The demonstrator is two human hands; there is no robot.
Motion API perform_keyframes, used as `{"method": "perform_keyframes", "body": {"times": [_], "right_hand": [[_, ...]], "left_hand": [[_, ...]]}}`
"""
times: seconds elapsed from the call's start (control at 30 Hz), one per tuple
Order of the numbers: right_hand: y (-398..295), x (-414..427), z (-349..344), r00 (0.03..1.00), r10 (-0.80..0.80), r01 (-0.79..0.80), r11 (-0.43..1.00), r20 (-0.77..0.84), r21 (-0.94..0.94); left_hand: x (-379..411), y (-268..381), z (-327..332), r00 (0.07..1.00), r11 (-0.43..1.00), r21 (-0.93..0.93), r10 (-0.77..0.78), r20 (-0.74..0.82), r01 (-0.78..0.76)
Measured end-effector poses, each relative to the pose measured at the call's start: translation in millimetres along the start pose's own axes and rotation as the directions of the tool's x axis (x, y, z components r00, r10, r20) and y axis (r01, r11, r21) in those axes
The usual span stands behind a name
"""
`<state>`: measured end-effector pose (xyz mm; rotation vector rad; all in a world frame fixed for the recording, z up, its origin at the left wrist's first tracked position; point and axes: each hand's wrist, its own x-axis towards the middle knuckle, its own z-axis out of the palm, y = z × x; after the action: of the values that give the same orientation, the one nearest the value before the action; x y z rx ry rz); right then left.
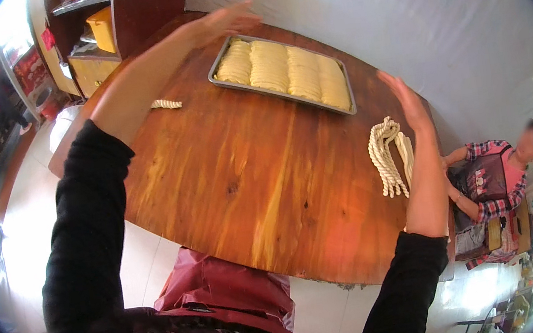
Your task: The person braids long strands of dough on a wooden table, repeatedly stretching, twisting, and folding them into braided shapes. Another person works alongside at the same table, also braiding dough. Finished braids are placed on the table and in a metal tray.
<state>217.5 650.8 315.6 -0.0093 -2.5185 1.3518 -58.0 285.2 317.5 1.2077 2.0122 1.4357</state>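
Note:
A metal tray (283, 94) packed with rows of coiled yellow dough strands (269, 65) rests near the far side of a wooden table (227, 171). My left hand (232, 19) is raised by the tray's far left corner, blurred and holding nothing, fingers somewhat apart. Off the tray's right end, my right hand (406, 97) is up with an extended palm and nothing in it. Twisted ropes of pale dough (380, 156) lie on the table beside my right forearm, which partly hides them. A short twisted dough piece (167, 104) lies at the left, partly behind my left forearm.
A wooden cabinet (145, 15) holding a yellow bin (102, 30) stands at the back left. A pale wall (352, 8) runs behind the table. At the right, a person (492, 177) in a plaid shirt and apron is beside the table edge. A white sack-like object (64, 123) sits at the left.

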Motion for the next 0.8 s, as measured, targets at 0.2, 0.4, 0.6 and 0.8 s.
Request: {"method": "perform_keyframes", "body": {"times": [0.2,0.4,0.6,0.8], "right_hand": [[-121,-23,122,0.854,-0.506,0.508,0.861,0.116,0.018],[-40,-173,163,0.854,-0.253,0.292,0.956,0.455,-0.016],[187,-256,114,0.838,0.256,-0.506,0.694,-0.482,-0.512],[262,-201,-6,0.480,0.565,-0.816,0.568,-0.672,-0.106]], "left_hand": [[-88,63,107,0.940,0.950,-0.006,0.311,0.140,-0.313],[-260,-61,141,0.919,0.778,0.489,0.318,0.234,-0.394],[-369,-193,168,0.848,0.685,0.605,-0.037,-0.528,0.406],[-351,-175,185,0.758,0.603,0.600,-0.013,-0.652,0.526]]}}
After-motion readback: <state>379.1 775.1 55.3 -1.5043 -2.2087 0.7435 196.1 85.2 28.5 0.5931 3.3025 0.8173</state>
